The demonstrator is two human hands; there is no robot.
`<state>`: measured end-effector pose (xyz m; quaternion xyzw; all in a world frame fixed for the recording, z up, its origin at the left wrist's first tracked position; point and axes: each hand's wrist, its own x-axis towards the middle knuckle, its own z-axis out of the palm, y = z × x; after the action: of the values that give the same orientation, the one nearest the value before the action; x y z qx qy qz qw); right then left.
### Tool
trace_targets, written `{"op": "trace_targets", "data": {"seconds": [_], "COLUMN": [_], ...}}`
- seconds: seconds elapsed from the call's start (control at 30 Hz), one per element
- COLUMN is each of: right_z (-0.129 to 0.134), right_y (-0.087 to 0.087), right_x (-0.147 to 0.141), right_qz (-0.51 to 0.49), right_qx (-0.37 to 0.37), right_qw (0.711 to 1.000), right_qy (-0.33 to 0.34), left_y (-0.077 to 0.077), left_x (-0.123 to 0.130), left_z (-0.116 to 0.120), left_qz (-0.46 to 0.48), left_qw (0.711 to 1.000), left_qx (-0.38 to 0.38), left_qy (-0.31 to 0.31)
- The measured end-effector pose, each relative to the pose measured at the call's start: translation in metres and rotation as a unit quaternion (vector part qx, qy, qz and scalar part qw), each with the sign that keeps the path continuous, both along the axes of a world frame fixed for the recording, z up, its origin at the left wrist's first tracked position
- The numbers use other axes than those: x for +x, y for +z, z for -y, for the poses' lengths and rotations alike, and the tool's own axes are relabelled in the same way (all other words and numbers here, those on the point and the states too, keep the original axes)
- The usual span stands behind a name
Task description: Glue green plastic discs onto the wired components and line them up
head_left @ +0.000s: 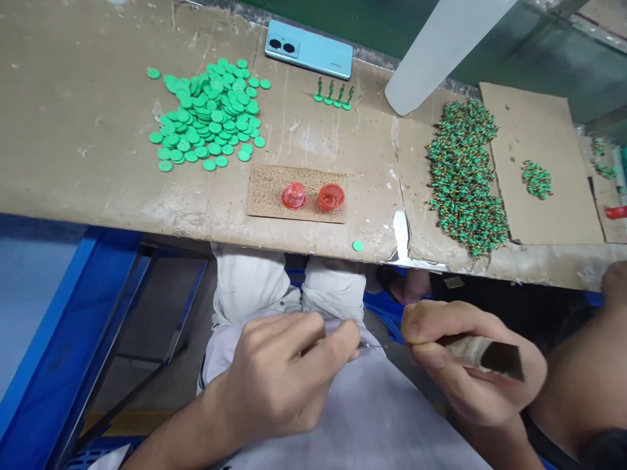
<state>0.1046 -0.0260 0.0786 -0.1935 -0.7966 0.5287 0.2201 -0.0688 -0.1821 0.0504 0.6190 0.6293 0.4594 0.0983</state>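
Observation:
Below the table edge, my left hand pinches a thin metal pin between its fingertips, above my lap. To its right, my right hand grips a flat, shiny metal blade, whose dark end points right. The two hands are close but apart. White trousers and a pale shirt lie beneath them. On the table, out of reach of neither hand's fingertips, lies a single green disc near the edge.
A worn tan table holds a heap of green buttons, several small green figures, and a cork mat with two red cups. Right: a green-and-gold figure heap, cardboard, phone. A bare arm intrudes.

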Motion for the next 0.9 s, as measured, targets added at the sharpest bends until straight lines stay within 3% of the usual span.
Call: {"op": "trace_targets", "data": {"seconds": [0.1, 0.3, 0.53, 0.8, 0.9], "right_z": [0.001, 0.004, 0.003, -0.010, -0.019], "right_y": [0.005, 0.003, -0.002, -0.001, 0.003], "right_x": [-0.012, -0.020, -0.018, -0.014, -0.001], "right_qz": [-0.016, -0.010, -0.006, 0.045, 0.006], "right_qx": [0.002, -0.013, -0.035, -0.005, -0.052], "right_qw": [0.999, 0.998, 0.996, 0.983, 0.987], "right_qy": [0.050, 0.061, 0.084, 0.180, 0.152], "left_y": [0.000, -0.002, -0.002, 0.003, 0.001], "left_x": [0.002, 0.004, 0.002, -0.007, -0.014], "left_z": [-0.001, -0.001, -0.001, -0.007, -0.011], "left_qz": [-0.004, -0.007, -0.044, -0.116, -0.105], "left_qw": [1.000, 1.000, 0.999, 0.993, 0.994], "left_qx": [0.006, 0.001, -0.011, 0.009, 0.020], "left_qy": [-0.003, -0.004, -0.011, -0.022, -0.022]}}
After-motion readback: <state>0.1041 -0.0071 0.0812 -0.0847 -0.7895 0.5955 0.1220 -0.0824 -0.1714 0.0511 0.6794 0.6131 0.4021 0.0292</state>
